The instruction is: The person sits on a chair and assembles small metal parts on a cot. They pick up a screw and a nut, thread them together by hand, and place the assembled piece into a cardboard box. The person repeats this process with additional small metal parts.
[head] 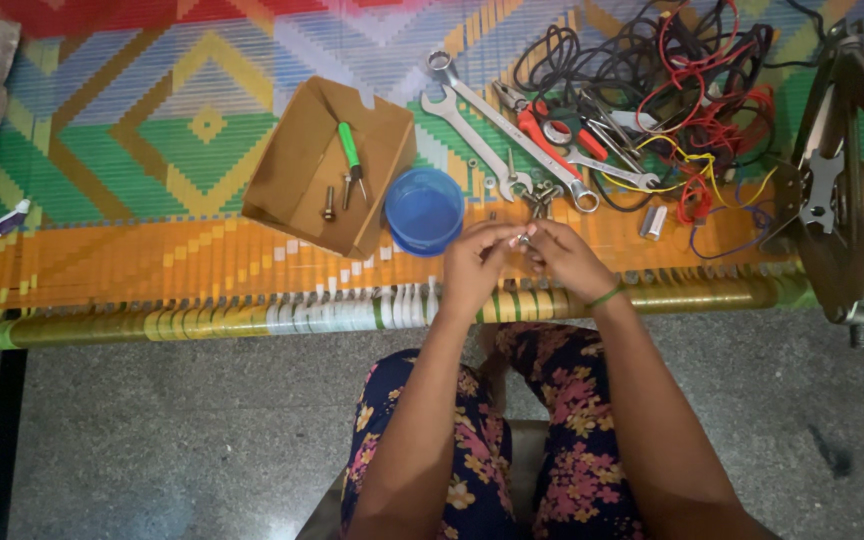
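Gripping a small metal part, both hands near the mat edge.

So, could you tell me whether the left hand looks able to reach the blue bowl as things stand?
Probably yes: the left hand is close beside the blue bowl with nothing between them, though it shares a small metal part with the right hand.

Soft, even indoor light, fairly dim; colours stay vivid; faint shadows only; slight wide-angle bending at the edges; small tools look a little blurred.
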